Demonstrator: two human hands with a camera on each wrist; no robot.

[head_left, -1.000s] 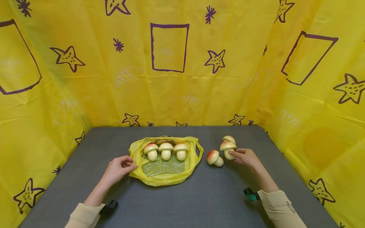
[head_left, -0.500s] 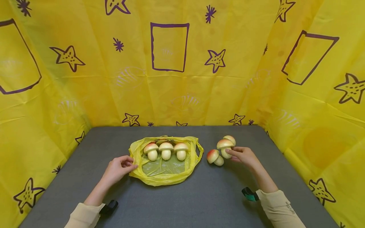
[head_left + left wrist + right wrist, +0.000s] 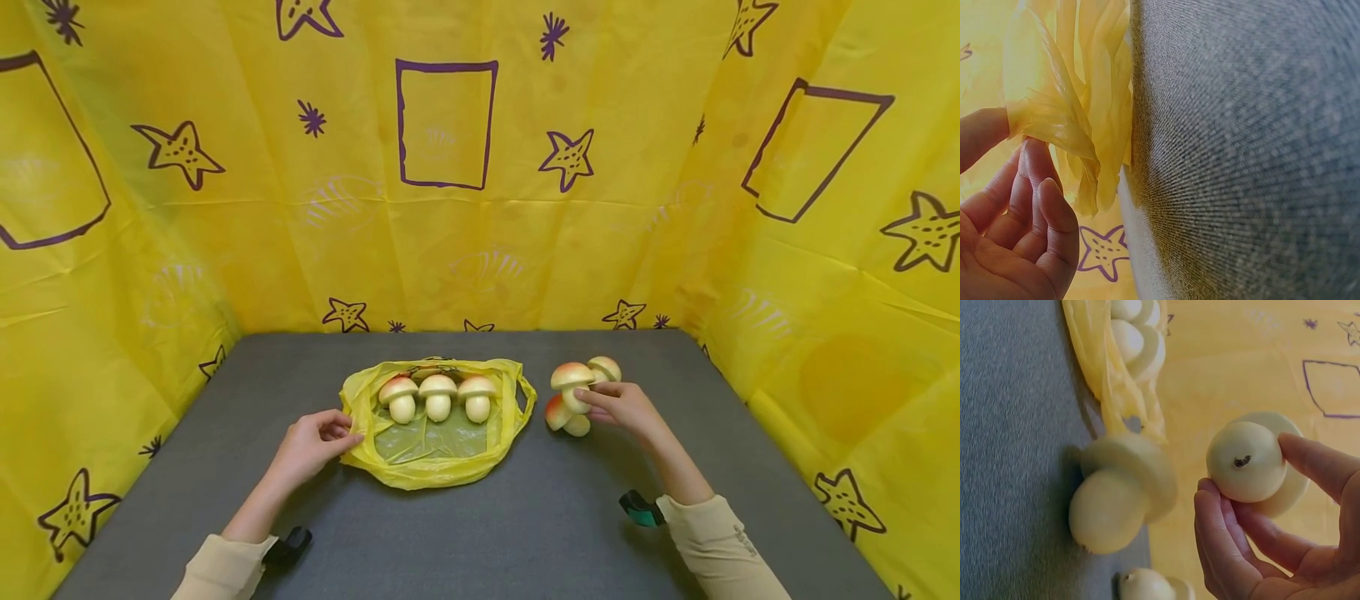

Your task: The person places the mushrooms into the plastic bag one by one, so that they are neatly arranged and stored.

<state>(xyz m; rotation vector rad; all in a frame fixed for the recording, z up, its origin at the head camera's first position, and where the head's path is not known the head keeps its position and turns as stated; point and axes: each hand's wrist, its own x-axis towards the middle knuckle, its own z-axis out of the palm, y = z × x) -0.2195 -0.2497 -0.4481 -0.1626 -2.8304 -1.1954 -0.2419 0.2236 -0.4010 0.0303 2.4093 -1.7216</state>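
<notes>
Mushroom (image 3: 570,375), pinched by its stem (image 3: 1238,478) in the right hand (image 3: 628,407) just right of the bag (image 3: 442,477), might twist loose because the stem is round, while the left hand (image 3: 311,444) pinches the bag.

The bag (image 3: 431,473) lies on the worktop (image 3: 465,542) between the left hand (image 3: 313,446) and the right hand (image 3: 624,407).
It sits toward the back edge, slightly left of the middle, with three inner mushrooms (image 3: 437,398) side by side along its back wall, stems to the front. The left hand holds the bag's left rim. To the bag's right, the right hand holds one mushroom (image 3: 572,382) over the worktop; the near mushroom (image 3: 575,427) lies below, partly behind it in the head view. Farther back and to the right, toward the right back corner, lies the far mushroom (image 3: 609,367). The cloth (image 3: 480,250) hangs behind the back edge and along both side edges.
</notes>
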